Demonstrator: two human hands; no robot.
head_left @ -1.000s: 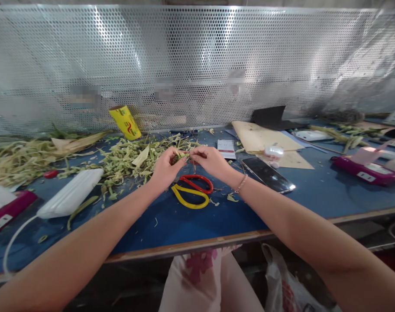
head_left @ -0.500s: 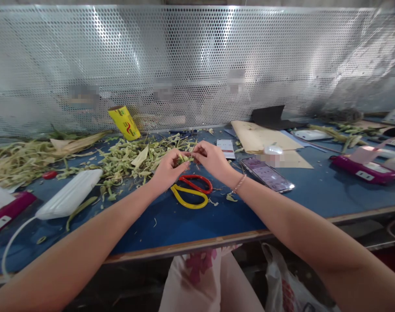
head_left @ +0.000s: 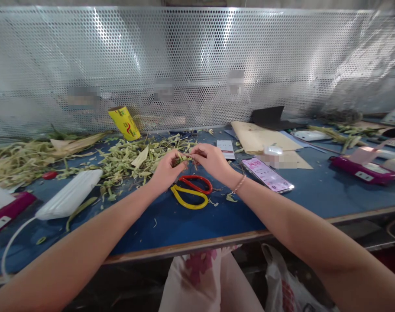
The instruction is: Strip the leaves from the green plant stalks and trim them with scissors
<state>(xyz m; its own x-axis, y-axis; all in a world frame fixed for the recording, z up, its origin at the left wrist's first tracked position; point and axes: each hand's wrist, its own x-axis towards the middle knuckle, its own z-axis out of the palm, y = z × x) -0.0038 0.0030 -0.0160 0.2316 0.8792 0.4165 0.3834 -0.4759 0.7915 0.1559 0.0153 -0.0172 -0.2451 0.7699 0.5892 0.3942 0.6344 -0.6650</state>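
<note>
My left hand (head_left: 166,170) and my right hand (head_left: 210,160) meet above the blue table (head_left: 184,221), both pinched on a small green plant piece (head_left: 181,158) held between their fingertips. Just below the hands lie scissors (head_left: 192,190) with one red and one yellow handle. A heap of green plant scraps (head_left: 132,158) spreads to the left behind my left hand. A bracelet sits on my right wrist.
A lit phone (head_left: 267,174) lies right of my right hand, near brown paper (head_left: 259,138). A yellow roll (head_left: 124,122) leans on the perforated metal screen (head_left: 197,60). A white pack (head_left: 70,193), magenta devices (head_left: 363,170) and pale husks (head_left: 25,154) lie around. Plastic bags (head_left: 200,281) hang below the table edge.
The phone's screen has lit up, dark a second ago. My fingertips have shifted slightly on the green piece; the hands stay in the same place.
</note>
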